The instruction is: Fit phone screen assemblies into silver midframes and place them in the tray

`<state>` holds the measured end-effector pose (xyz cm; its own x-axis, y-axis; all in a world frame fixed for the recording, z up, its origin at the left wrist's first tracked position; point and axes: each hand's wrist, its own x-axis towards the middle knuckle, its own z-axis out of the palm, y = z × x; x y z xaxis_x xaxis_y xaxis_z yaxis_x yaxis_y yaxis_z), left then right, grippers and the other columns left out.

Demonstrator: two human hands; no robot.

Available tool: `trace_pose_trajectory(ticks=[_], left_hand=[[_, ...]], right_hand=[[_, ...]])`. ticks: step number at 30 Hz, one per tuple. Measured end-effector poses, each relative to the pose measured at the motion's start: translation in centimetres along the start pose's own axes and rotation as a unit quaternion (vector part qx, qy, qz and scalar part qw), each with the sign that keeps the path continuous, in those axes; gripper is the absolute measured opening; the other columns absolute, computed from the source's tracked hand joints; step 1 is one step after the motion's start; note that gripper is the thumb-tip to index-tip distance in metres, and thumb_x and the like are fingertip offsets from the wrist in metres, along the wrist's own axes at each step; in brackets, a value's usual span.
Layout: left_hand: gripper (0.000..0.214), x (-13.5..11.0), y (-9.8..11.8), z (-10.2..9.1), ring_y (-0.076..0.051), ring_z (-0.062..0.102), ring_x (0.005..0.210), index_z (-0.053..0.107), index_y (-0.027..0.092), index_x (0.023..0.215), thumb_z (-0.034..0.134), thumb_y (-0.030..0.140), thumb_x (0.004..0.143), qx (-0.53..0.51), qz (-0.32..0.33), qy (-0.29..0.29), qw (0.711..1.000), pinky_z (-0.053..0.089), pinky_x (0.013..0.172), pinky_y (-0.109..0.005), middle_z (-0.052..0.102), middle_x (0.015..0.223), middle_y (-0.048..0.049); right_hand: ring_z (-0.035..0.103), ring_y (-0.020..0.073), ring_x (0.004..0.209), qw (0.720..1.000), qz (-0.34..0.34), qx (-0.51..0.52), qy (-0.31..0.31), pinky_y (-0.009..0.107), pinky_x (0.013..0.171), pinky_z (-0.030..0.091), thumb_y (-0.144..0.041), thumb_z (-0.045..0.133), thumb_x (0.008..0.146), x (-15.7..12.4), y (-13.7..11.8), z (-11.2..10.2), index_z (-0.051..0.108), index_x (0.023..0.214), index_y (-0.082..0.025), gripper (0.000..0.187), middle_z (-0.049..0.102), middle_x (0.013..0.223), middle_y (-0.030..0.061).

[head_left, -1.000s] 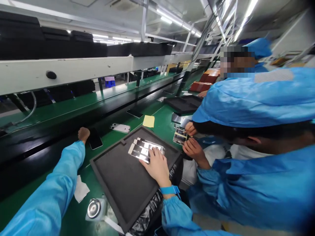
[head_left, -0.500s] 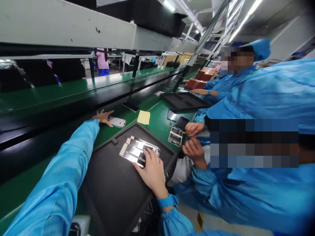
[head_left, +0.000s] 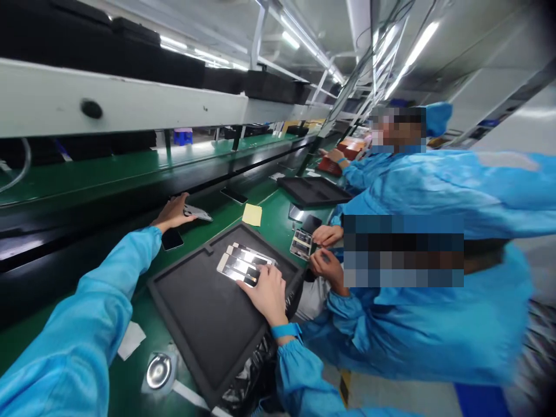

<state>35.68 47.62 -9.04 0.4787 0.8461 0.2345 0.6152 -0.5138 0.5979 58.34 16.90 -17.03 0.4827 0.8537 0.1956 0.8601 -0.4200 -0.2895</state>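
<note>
My left hand [head_left: 172, 213] reaches out over the green bench and grips a pale phone housing [head_left: 197, 212], lifting its edge off the surface. A dark phone [head_left: 172, 239] lies just below that hand. My right hand [head_left: 264, 291] lies flat with fingers spread on a small stack of silvery phone housings [head_left: 240, 264]. These rest on the black foam tray [head_left: 204, 313] in front of me.
A co-worker in blue on my right holds a phone part [head_left: 301, 244] in both hands. A yellow note [head_left: 252, 215], another black tray [head_left: 313, 190], a round metal disc [head_left: 158, 370] and white paper [head_left: 131, 340] lie on the bench. A white rail runs overhead.
My left hand went from the dark phone to the pale housing, laid its fingers on it, and now grips and tilts it up. My right hand stays on the stack.
</note>
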Motion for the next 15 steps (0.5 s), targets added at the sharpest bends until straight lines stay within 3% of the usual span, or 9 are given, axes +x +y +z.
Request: trace_pose_trajectory(ticks=[4,7,9,11,15], left_hand=[[0.084,-4.5,0.5,-4.3,-0.039,0.059,0.136,0.046,0.022,0.160,0.083,0.048,0.090,-0.158,-0.023,0.083,0.984,0.046,0.119,-0.063,0.058,0.152,-0.0176],[0.112,-10.2,0.4,-7.4,-0.039,0.063,0.132,0.032,0.027,0.164,0.094,0.053,0.075,-0.298,-0.044,0.146,0.942,0.052,0.113,-0.057,0.058,0.151,-0.0192],[0.120,-15.0,0.4,-9.3,-0.038,0.066,0.131,0.026,0.031,0.165,0.095,0.060,0.071,-0.387,-0.054,0.171,0.905,0.055,0.111,-0.056,0.061,0.148,-0.0159],[0.113,-20.2,0.5,-11.0,-0.038,0.069,0.129,0.029,0.032,0.164,0.088,0.068,0.075,-0.465,-0.068,0.180,0.864,0.057,0.108,-0.059,0.066,0.144,-0.0133],[0.076,-30.0,1.1,-13.7,-0.036,0.069,0.131,0.057,0.019,0.147,0.060,0.076,0.097,-0.589,-0.105,0.184,0.780,0.058,0.108,-0.055,0.068,0.146,-0.0174]], right_hand=[[0.054,0.0411,0.134,0.999,0.016,-0.039,-0.033,0.048,0.108,0.044,-0.058,0.077,0.094,0.0,-0.8,-0.9,0.063,0.134,-0.010,0.065,0.060,0.139,0.0252],[0.055,0.0417,0.131,0.996,0.022,-0.071,-0.057,0.051,0.105,0.043,-0.064,0.075,0.092,0.8,-0.8,-1.3,0.063,0.132,-0.010,0.068,0.060,0.137,0.0257],[0.057,0.0428,0.128,0.994,0.019,-0.082,-0.076,0.053,0.103,0.044,-0.067,0.078,0.088,1.8,-0.6,-1.6,0.065,0.125,-0.012,0.068,0.062,0.133,0.0254],[0.061,0.0433,0.124,0.993,0.001,-0.073,-0.091,0.053,0.099,0.046,-0.065,0.084,0.082,2.7,-0.3,-2.0,0.067,0.114,-0.014,0.063,0.066,0.127,0.0245],[0.072,0.0328,0.092,0.994,-0.053,-0.018,-0.098,0.040,0.080,0.051,-0.047,0.086,0.079,2.7,-0.5,-3.0,0.063,0.097,-0.020,0.040,0.073,0.096,0.0138]])
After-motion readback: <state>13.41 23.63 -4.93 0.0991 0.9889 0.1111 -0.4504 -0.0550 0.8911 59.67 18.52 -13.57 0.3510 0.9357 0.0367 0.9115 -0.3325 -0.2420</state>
